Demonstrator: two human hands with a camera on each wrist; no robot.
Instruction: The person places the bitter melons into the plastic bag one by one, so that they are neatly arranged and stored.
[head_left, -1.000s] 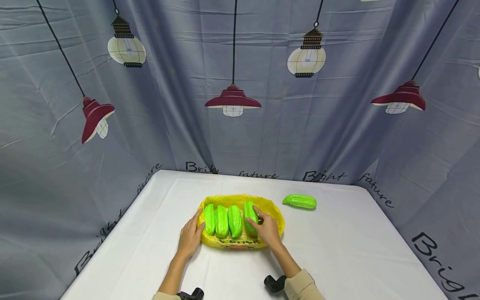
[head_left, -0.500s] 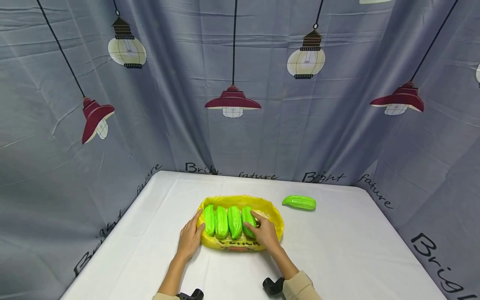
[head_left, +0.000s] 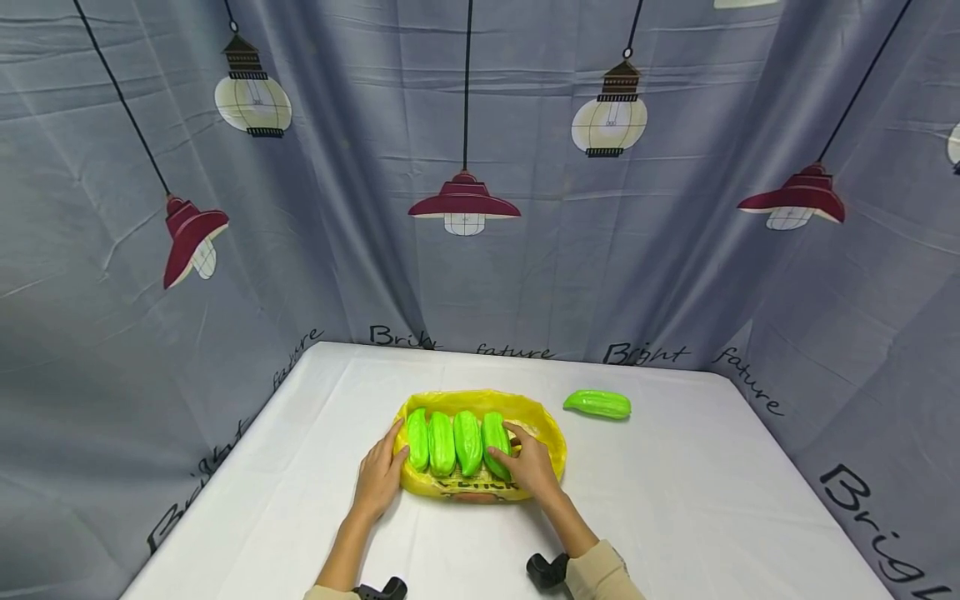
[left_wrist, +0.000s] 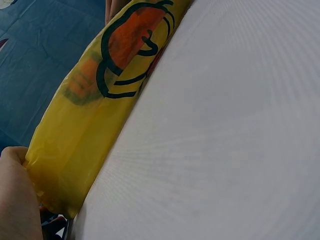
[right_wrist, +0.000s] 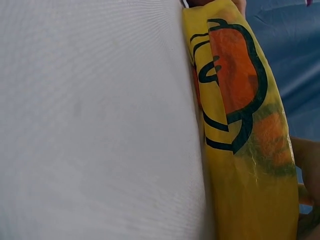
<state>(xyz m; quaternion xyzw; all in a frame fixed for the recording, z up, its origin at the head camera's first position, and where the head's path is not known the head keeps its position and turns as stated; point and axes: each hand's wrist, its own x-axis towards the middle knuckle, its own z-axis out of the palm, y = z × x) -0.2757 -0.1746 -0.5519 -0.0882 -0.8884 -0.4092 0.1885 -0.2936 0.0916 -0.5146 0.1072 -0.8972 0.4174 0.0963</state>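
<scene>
A yellow plastic-covered oval container (head_left: 536, 412) stands on the white table. Inside it, several ridged green gourds (head_left: 442, 443) lie in a row. My right hand (head_left: 534, 465) pinches the rightmost gourd (head_left: 495, 437) between thumb and fingers; this gourd leans slightly and lies close to its neighbour. At the container's left end, my left hand (head_left: 378, 477) holds the rim, with some fingers hidden. Both wrist views show the container's printed yellow side (left_wrist: 90, 145), with part of the left hand (left_wrist: 19, 195) and part of the right hand (right_wrist: 309, 167) at its ends.
Another green gourd (head_left: 597, 404) lies on the white table (head_left: 675, 467), behind and right of the container. A grey-blue curtain (head_left: 525, 275) printed with lamps hangs around the table. Black wrist devices (head_left: 547, 571) sit near the sleeves.
My right hand has moved a little to the left with the gourd, closing most of the gap to the others in the row. The left hand has stayed at the rim.
</scene>
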